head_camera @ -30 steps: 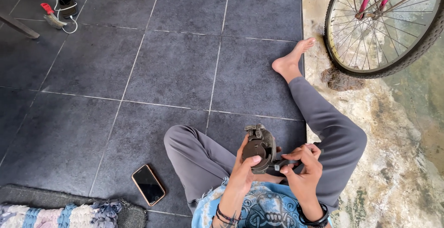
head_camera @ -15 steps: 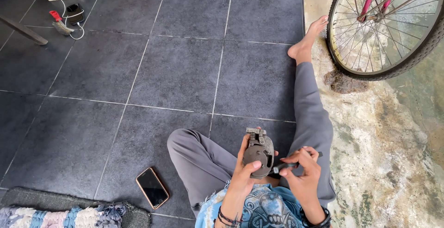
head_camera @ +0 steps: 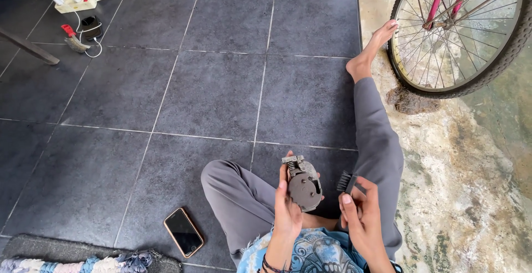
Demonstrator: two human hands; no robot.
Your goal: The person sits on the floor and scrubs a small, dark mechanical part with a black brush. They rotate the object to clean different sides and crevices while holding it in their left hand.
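I sit on a dark tiled floor with one leg stretched out. My left hand [head_camera: 288, 209] grips a round, dirty grey metal part [head_camera: 302, 184] with a small spring on top, held upright over my lap. My right hand [head_camera: 360, 217] is just right of it and holds a small black brush [head_camera: 346, 181], bristles pointing toward the part but a short gap away from it.
A black phone [head_camera: 183, 231] lies on the floor left of my bent knee. A bicycle wheel [head_camera: 460, 32] stands at the top right, beside my bare foot [head_camera: 370, 51]. A power strip [head_camera: 77, 3] with cables lies far left. A rug edge [head_camera: 83, 259] is at the bottom left.
The view has shifted, so the floor objects sit lower in the frame. My right hand has drawn the brush slightly away from the metal part, to its right.
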